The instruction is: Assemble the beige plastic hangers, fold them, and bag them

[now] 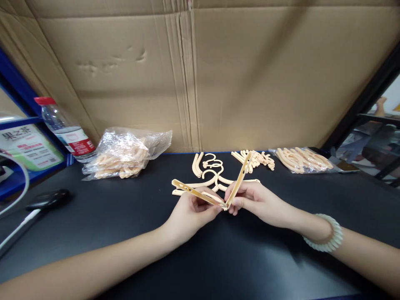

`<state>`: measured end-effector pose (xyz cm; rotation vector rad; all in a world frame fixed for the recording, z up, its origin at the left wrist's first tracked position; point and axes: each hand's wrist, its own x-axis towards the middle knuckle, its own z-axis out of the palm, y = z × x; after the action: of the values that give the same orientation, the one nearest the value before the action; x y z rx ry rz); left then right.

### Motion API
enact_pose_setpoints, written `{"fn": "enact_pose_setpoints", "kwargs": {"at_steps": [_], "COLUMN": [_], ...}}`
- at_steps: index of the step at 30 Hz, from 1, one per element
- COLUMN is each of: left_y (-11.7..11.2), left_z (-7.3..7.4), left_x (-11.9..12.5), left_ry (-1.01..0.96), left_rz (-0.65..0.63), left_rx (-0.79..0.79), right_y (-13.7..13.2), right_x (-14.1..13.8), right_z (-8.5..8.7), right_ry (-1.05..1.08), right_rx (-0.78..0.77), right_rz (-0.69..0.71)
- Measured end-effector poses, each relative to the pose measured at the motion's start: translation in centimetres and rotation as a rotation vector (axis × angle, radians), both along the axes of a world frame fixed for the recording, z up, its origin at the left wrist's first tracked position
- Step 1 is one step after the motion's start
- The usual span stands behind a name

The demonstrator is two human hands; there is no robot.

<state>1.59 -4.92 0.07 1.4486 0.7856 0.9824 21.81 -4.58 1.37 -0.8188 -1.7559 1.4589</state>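
Between my hands is a beige plastic folding hanger whose two arms meet in a V low in the middle. My left hand [195, 212] is closed on its left arm [195, 192]. My right hand [254, 203] pinches the right arm [240, 178] near the joint, and that arm points steeply up. Fingers hide part of the joint. Just beyond my hands, a hanger with a hook [215, 177] lies on the black table. Loose hooks [212, 162] and a few straight arm pieces [197, 165] lie behind it.
A pile of beige pieces [262, 159] sits at the back right, beside a bagged set [303, 159]. Back left are a plastic bag of parts [125, 154] and a red-capped bottle [67, 133]. A black mouse-like device [50, 199] and white cable [18, 231] lie left. Cardboard [281, 75] stands behind.
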Motion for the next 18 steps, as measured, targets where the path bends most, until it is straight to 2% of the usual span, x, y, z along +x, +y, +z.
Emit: {"fn": "enact_pose_setpoints", "kwargs": {"at_steps": [18], "left_y": [-0.05], "left_z": [0.21], "left_x": [0.09], "left_ry": [-0.038], "left_rz": [0.062], "left_rx": [0.006], "right_y": [-0.49], "right_x": [-0.61], "right_z": [-0.73], "right_ry": [0.082], "right_rx": [-0.012], "right_rz": [-0.146]}}
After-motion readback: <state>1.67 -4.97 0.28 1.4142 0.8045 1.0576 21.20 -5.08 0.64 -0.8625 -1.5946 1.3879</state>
